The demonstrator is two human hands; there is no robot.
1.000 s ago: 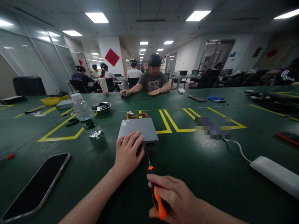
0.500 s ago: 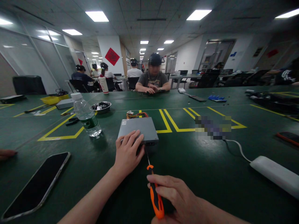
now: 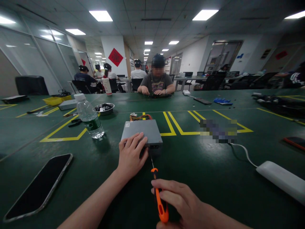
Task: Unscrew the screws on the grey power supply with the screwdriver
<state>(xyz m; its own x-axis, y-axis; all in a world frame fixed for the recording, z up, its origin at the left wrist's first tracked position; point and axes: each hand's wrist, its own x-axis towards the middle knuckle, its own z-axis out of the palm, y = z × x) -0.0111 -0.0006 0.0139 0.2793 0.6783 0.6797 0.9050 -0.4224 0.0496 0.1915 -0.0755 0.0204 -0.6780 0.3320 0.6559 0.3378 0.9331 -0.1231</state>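
Note:
A grey metal computer power supply (image 3: 145, 128) lies on the green table, a bundle of coloured cables (image 3: 143, 117) behind it. My left hand (image 3: 132, 152) grips its near left part, fingers laid over the top and thumb down at the front face. In my right hand (image 3: 177, 198) is a screwdriver (image 3: 161, 203) with an orange and black handle, held between thumb and fingers. Its shaft points up to the near face of the power supply, below the socket. The tip is hidden or too small to make out.
A water bottle (image 3: 90, 119) and a metal bowl (image 3: 105, 109) of small parts stand left of the power supply. A phone (image 3: 39, 187) lies at the near left, a white power strip (image 3: 281, 179) at the right. Across the table (image 3: 214, 184) sits a person (image 3: 156, 83).
The screwdriver's handle has turned slightly, showing more orange. Another person's fingers at the left edge have left the view. The person opposite has moved their hands apart.

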